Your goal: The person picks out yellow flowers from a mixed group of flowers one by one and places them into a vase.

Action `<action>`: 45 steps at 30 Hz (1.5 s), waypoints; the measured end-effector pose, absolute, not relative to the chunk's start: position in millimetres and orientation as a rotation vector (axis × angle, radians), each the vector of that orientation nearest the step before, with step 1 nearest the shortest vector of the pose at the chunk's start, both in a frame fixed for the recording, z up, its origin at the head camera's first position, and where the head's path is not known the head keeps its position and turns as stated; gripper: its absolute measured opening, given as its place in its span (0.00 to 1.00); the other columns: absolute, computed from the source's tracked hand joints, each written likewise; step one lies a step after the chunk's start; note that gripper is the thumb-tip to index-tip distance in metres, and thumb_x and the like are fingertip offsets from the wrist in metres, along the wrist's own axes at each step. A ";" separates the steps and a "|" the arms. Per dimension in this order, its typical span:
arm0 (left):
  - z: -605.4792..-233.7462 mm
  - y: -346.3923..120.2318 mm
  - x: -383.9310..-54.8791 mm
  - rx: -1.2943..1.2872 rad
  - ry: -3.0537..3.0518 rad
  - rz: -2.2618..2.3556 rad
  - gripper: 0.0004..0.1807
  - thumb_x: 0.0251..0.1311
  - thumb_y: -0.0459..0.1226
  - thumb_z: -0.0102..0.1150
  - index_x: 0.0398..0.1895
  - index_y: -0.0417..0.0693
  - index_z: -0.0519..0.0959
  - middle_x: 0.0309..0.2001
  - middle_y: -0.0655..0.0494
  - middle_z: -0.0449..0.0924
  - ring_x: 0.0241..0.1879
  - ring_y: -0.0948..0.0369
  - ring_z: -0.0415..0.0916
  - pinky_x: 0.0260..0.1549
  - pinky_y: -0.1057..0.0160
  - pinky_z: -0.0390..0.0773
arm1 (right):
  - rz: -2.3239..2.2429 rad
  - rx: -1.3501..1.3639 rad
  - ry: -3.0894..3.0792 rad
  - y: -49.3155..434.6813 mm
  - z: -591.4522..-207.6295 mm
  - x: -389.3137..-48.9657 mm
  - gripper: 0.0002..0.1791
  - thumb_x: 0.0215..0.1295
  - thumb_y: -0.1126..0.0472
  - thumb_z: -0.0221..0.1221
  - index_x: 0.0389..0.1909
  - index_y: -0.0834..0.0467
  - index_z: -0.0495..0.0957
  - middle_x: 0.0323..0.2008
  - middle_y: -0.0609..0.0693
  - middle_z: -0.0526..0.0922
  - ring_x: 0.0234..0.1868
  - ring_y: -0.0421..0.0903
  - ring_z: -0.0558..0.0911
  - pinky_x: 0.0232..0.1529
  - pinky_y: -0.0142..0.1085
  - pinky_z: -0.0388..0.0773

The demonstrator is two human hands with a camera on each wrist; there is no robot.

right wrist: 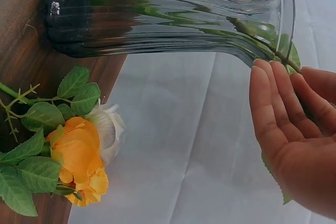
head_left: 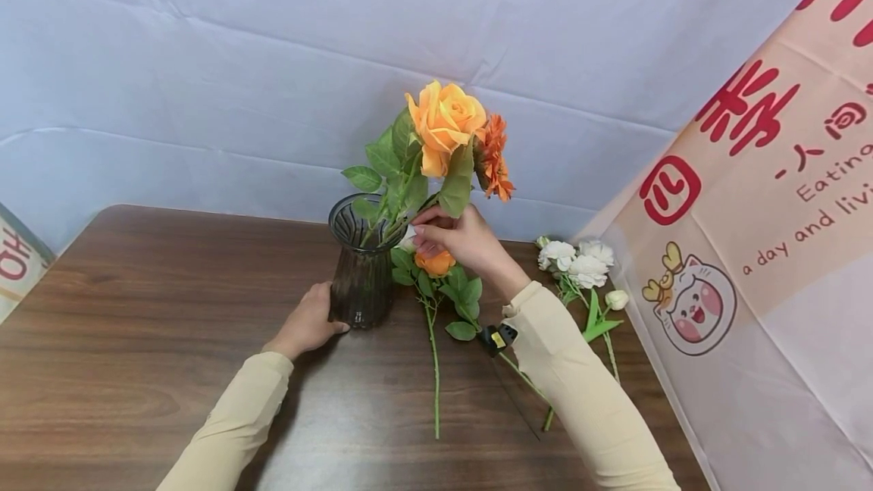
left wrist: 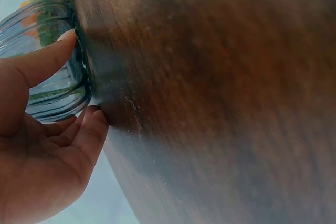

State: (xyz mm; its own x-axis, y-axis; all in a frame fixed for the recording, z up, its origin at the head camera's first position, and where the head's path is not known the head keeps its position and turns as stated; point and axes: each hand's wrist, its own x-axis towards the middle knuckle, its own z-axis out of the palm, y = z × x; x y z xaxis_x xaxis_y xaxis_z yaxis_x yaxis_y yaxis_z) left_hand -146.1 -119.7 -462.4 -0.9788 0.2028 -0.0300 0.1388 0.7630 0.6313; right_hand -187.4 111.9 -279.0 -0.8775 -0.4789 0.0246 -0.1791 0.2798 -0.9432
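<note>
A dark, ribbed glass vase (head_left: 363,286) stands upright on the table, and my left hand (head_left: 310,322) grips it low down, the thumb and fingers on either side of its base. Up at the rim, my right hand (head_left: 455,237) pinches a flower stem (right wrist: 292,64) between thumb and fingers. Green stems run down inside the glass. Above the mouth lean a big yellow-orange rose (head_left: 446,123) with green leaves and a red-orange flower (head_left: 496,157) partly behind it. In the right wrist view the fingertips are close beside the vase's lip.
Right of the vase lie a smaller orange rose (head_left: 435,263) and other leafy stems. Farther right are white flowers (head_left: 586,265) and a white tulip (head_left: 617,299). A white cloth (head_left: 239,112) hangs behind the wooden table (head_left: 136,339); a printed banner (head_left: 771,195) borders the right side.
</note>
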 end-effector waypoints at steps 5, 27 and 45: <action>-462.0 -119.3 -145.3 0.271 2.851 1.008 0.40 0.49 0.36 0.66 0.59 0.22 0.56 0.55 0.28 0.61 0.57 0.38 0.58 0.55 0.43 0.61 | -1.627 -0.582 2.275 113.7 -280.7 -187.8 0.10 0.62 0.71 0.54 0.42 0.73 0.75 0.31 0.66 0.79 0.26 0.48 0.81 0.33 0.43 0.80; -464.4 -120.1 -147.8 0.280 2.862 0.988 0.40 0.49 0.36 0.66 0.58 0.22 0.56 0.54 0.28 0.61 0.56 0.38 0.59 0.55 0.43 0.62 | -1.589 -0.459 2.333 128.5 -283.6 -185.6 0.08 0.61 0.68 0.57 0.38 0.70 0.77 0.26 0.56 0.81 0.31 0.59 0.81 0.37 0.49 0.79; -465.1 -119.3 -148.0 0.283 2.875 1.000 0.40 0.48 0.36 0.67 0.58 0.22 0.57 0.54 0.28 0.62 0.56 0.38 0.60 0.55 0.43 0.62 | -1.550 -0.424 2.386 154.6 -301.5 -184.0 0.08 0.61 0.69 0.55 0.37 0.72 0.76 0.30 0.66 0.80 0.26 0.51 0.82 0.32 0.43 0.81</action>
State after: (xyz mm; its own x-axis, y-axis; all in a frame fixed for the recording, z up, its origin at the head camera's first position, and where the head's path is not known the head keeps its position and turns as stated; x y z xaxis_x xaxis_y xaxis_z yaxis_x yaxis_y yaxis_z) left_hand -148.0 -119.3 -465.1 -0.9793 0.2016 -0.0188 0.1464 0.7693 0.6218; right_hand -184.0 154.6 -301.5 -0.9225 -0.3811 -0.0610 -0.0992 0.3870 -0.9167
